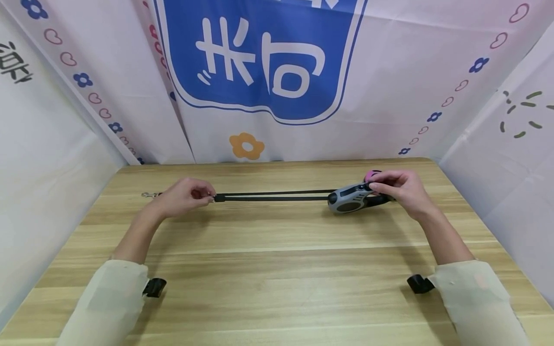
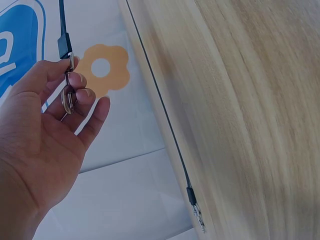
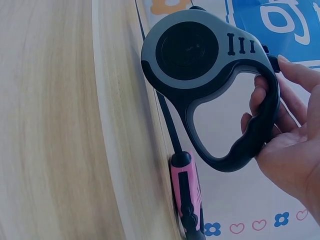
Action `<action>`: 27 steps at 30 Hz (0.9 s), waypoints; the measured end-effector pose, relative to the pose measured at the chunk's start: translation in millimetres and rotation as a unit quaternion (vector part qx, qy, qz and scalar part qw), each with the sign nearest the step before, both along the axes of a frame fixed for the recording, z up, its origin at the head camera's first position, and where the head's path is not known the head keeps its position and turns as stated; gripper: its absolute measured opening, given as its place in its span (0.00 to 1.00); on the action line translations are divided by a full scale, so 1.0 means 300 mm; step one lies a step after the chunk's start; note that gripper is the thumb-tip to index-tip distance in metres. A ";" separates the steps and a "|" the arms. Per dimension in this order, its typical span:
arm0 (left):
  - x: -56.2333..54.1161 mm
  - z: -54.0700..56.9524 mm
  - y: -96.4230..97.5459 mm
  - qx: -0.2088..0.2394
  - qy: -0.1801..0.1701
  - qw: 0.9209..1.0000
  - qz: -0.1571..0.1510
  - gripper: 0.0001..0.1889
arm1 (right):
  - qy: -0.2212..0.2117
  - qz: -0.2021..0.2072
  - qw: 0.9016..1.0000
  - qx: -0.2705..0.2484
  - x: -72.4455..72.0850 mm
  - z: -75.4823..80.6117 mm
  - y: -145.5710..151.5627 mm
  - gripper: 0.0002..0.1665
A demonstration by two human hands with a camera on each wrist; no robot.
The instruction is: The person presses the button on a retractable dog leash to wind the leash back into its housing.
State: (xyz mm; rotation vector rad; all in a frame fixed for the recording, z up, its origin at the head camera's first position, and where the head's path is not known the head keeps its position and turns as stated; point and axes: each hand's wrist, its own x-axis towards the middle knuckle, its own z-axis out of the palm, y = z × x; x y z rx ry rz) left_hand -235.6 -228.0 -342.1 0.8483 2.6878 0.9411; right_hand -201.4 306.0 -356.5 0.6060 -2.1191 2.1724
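A grey and black retractable dog leash (image 1: 339, 202) hangs in my right hand (image 1: 407, 194), whose fingers wrap its looped handle (image 3: 270, 107) while the thumb rests at the button on top. From its case a black strap (image 1: 277, 198) runs taut to my left hand (image 1: 183, 198). There the thumb and fingers pinch the metal fitting just below the strap's black end sleeve (image 2: 64, 46). Below the pinch dangles a metal snap hook (image 2: 67, 100) in front of the loosely bent fingers.
Behind, on the wooden table (image 1: 277, 288), lies a pink retractable leash (image 3: 184, 175), partly hidden by the grey one in the head view. Its thin black strap (image 2: 160, 95) stretches left along the back edge to a metal hook (image 2: 198, 217). Printed cloth walls (image 1: 411, 72) surround the table.
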 end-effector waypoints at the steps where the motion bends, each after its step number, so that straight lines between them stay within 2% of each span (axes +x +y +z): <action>1: 0.000 0.000 0.001 -0.001 -0.001 1.000 0.000 0.04 | 0.000 0.000 1.000 0.000 0.000 0.000 -0.001 0.15; 27: -0.001 0.000 0.012 0.004 -0.006 1.000 -0.002 0.04 | 0.007 -0.018 1.000 0.024 -0.003 -0.006 -0.017 0.15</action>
